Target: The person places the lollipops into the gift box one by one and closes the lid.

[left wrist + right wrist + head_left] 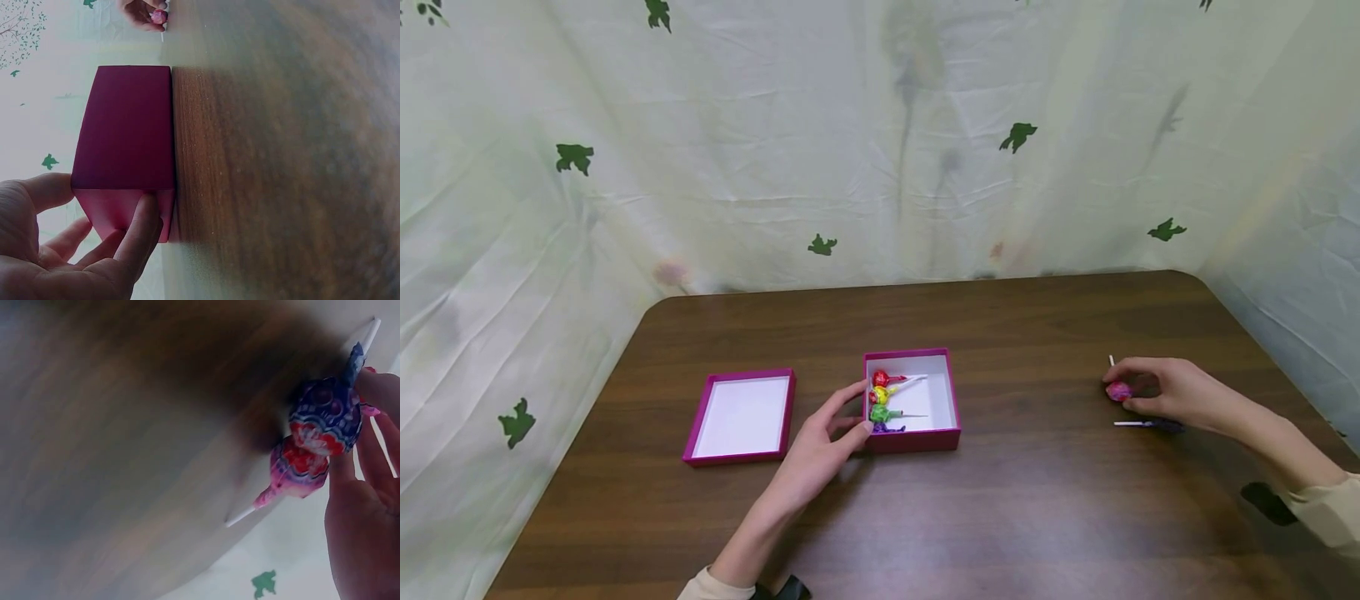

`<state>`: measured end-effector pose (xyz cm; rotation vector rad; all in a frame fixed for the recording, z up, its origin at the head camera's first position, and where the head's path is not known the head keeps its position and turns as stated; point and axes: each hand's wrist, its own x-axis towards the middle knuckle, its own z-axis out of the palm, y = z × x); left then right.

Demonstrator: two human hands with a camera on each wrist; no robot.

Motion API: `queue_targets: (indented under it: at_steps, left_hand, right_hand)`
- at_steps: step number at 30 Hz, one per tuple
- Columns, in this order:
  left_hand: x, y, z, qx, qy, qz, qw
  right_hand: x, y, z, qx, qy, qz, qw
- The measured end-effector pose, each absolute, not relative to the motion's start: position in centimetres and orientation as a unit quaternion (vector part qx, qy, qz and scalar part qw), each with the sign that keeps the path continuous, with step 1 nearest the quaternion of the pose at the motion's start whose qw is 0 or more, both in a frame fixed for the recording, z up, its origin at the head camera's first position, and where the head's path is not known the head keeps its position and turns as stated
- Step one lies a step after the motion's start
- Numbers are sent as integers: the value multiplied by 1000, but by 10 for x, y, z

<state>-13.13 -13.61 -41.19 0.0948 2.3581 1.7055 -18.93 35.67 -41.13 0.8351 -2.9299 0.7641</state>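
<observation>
At the left side of the magenta box (913, 442), my left hand (820, 450) touches its wall with fairly straight fingers, thumb near the front corner. Inside lie a red lollipop (880, 378), a yellow lollipop (882, 395), a green lollipop (882, 413) and a partly hidden purple one (886, 428). Over at the right, my right hand (1172, 390) pinches a pink lollipop (1118, 391) by its wrapped head, thumb and forefinger around it. A dark purple lollipop (1161, 425) lies on the table just in front of that hand; it largely overlaps the pink one in the right wrist view.
A magenta lid (748, 417) with a white inside lies left of the box. The brown wooden table (1022, 517) has rounded far corners. Pale cloth (925, 167) with green leaf shapes hangs behind and at both sides.
</observation>
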Motion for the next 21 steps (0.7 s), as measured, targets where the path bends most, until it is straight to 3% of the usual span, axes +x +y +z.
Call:
queue_targets:
  at_steps: [9,21]
  left_hand:
    - [-131,-136,-414,34,803,585,112]
    - [-131,-136,-413,35,803,585,110]
  right_hand:
    - [-194,337,-410,236,-940,243,-35]
    - [-195,319,-411,232,-944,235,-12]
